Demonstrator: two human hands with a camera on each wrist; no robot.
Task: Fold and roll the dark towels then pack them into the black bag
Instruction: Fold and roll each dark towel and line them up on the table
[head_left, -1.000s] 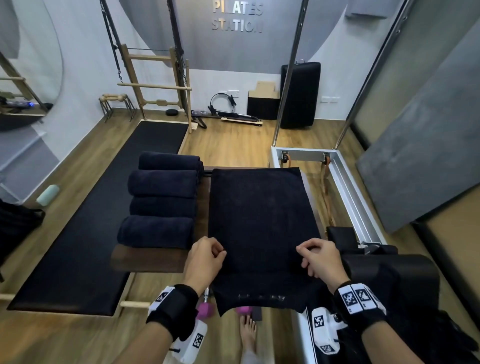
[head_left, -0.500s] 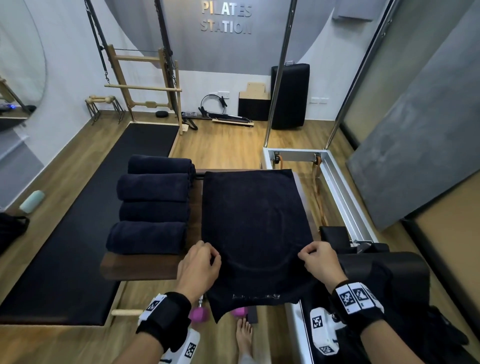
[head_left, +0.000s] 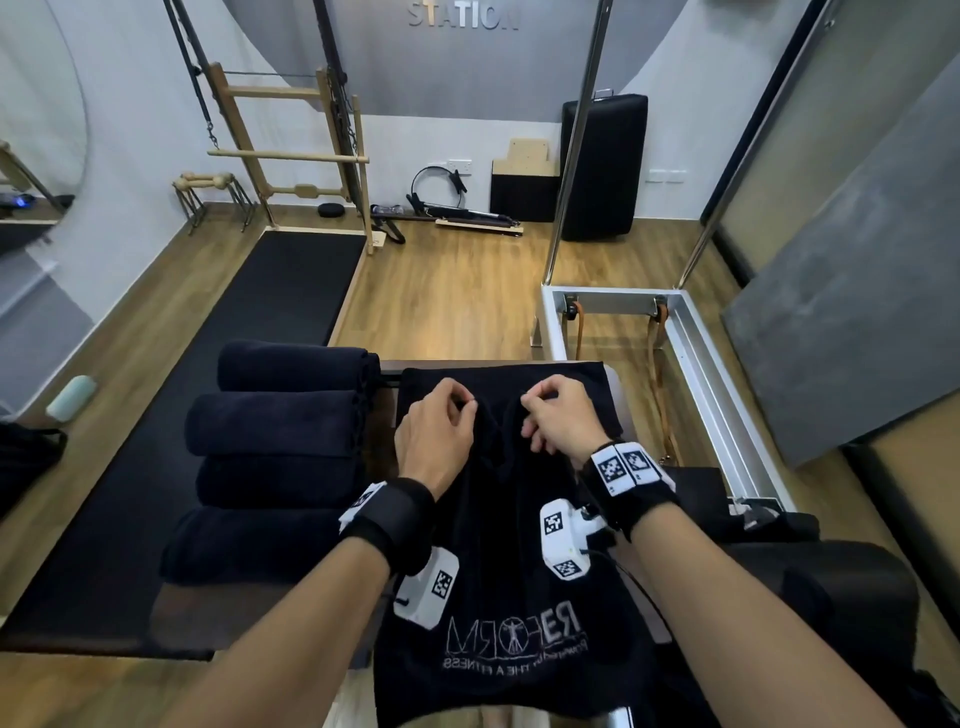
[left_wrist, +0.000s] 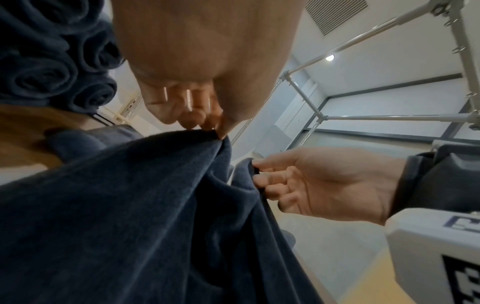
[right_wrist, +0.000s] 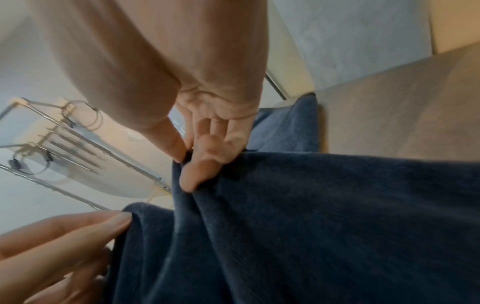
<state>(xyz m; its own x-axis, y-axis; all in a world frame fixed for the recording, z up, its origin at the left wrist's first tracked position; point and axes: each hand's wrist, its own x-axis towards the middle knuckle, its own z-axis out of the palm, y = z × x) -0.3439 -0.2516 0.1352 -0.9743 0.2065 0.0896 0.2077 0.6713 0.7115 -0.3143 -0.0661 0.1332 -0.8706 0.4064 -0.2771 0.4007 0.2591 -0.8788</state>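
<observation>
Both hands now pinch towel (head_left: 498, 530) beside rolled towels (head_left: 280, 421).

Left of my left hand (head_left: 434, 434), four rolled towels (head_left: 280, 421) sit side by side and block that side of the surface (head_left: 171, 608). A narrow gap separates my left hand from my right hand (head_left: 561, 415). The raised towel (head_left: 498, 545) covers the middle. To the right, a metal frame (head_left: 696, 358) walls the edge; beyond the towel's far edge lies open wooden floor (head_left: 457, 296).
</observation>
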